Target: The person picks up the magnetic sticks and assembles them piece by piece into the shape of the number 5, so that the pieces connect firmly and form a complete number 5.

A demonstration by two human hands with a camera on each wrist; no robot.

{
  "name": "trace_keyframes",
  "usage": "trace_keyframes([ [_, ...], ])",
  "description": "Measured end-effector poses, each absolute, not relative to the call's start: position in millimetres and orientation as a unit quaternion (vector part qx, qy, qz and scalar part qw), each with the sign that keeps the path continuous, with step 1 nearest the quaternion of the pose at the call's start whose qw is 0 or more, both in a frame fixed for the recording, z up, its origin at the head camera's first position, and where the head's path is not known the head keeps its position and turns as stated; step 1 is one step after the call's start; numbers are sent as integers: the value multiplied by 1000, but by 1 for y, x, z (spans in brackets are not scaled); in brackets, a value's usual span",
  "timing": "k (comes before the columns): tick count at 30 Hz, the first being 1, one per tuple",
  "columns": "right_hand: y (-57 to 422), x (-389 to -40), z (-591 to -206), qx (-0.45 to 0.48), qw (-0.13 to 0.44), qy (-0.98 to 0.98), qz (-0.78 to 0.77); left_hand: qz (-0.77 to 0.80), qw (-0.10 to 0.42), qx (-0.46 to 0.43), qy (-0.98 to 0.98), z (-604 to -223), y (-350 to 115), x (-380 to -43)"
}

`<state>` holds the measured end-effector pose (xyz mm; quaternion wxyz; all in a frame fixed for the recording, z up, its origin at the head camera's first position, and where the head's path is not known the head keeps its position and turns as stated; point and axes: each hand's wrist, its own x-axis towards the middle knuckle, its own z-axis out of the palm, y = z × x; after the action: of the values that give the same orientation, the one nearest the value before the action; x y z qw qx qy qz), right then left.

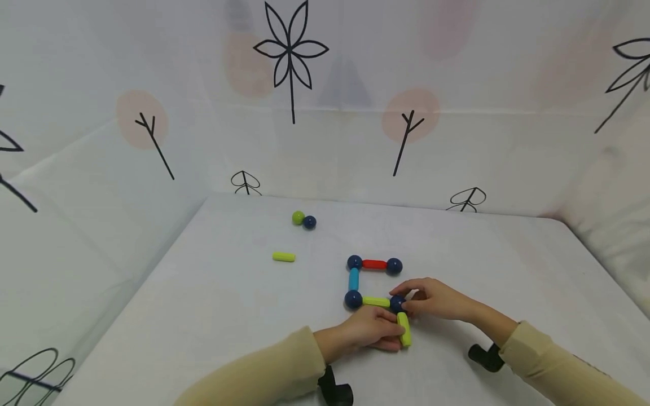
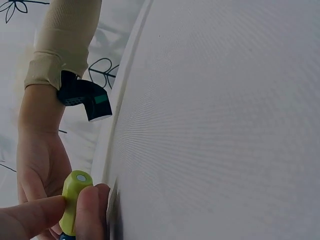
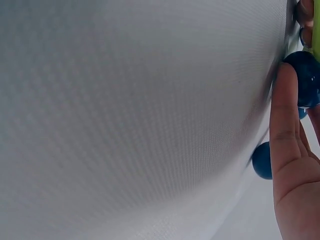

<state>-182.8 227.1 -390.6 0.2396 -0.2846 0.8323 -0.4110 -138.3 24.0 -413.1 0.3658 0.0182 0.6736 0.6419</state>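
Note:
My left hand (image 1: 373,328) pinches a yellow-green magnetic rod (image 1: 404,329) between thumb and finger; a silvery round spot shows on its end in the left wrist view. The rod's far end is close to a dark blue ball (image 1: 398,304), which my right hand (image 1: 431,299) grips between thumb and fingers. Another yellow-green rod (image 1: 376,301) joins that ball to a second blue ball (image 1: 353,299). From there a light blue rod (image 1: 354,279) runs back to a third ball (image 1: 355,262), and a red rod (image 1: 374,264) leads right to another blue ball (image 1: 394,266).
A loose yellow-green rod (image 1: 284,256) lies on the white table (image 1: 203,316) left of the linked pieces. Farther back, a green ball (image 1: 298,217) and a blue ball (image 1: 310,222) sit side by side. White printed cloth (image 1: 345,152) rises behind the table.

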Motion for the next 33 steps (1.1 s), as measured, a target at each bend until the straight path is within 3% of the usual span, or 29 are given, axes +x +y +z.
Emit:
trace_keyframes([
  [17,225,-182,-391,-266,258,823,-429,648,376,42,661,-412,19,-138],
  [33,223,-181,-392,-262,266,811,-451,590,373,119,706,-404,-25,-144],
])
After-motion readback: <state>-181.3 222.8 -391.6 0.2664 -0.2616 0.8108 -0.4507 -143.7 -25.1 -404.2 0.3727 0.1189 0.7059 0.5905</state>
